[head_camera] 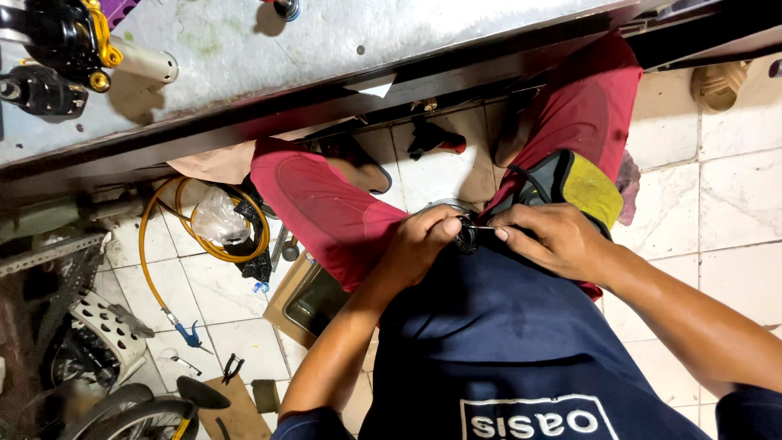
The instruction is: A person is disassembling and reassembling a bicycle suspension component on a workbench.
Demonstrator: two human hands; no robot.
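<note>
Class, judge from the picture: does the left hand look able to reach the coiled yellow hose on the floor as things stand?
Probably not right away: the left hand is pinching a small black part with the right hand, and the red-clad knee lies between it and the hose.

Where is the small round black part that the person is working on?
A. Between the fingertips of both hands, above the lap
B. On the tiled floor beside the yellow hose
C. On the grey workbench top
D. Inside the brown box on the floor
A: the small round black part is pinched between the left hand and the right hand, above the red trousers, not on the workbench.
</note>
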